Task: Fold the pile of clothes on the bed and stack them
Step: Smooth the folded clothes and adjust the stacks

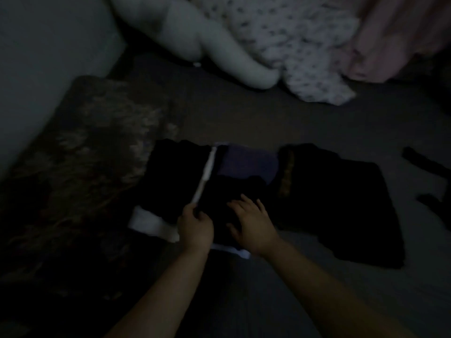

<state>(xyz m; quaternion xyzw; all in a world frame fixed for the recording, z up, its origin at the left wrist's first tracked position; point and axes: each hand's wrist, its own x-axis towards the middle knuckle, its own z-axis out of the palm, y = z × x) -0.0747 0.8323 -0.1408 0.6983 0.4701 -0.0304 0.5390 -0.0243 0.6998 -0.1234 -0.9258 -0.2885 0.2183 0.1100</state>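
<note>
Clothes point(234, 191) lay in the lower middle of the frame on the grey bed point(244, 118), dark and hard to tell apart in the dim light. A black piece point(170, 174) was at the left, a purple one point(246, 162) behind the hands, and a larger black folded piece point(341, 203) at the right, just beside the middle one. The left hand point(195, 228) had its fingers curled around the near end of a thin white strip point(205, 176), maybe an edge or a strap; I cannot tell which. The right hand point(251, 220) rested flat on the dark cloth, fingers spread and straight, gripping nothing.

The step seemed to be the smoothing of a fold. To do it well, the flat hand should keep the cloth pinned while the other pulls the white edge straight, so the fold does not slip. After that the edges should be lined up before stacking. A patterned blanket point(292, 45) lay at the upper right, a brown rug point(85, 154) at the left.
</note>
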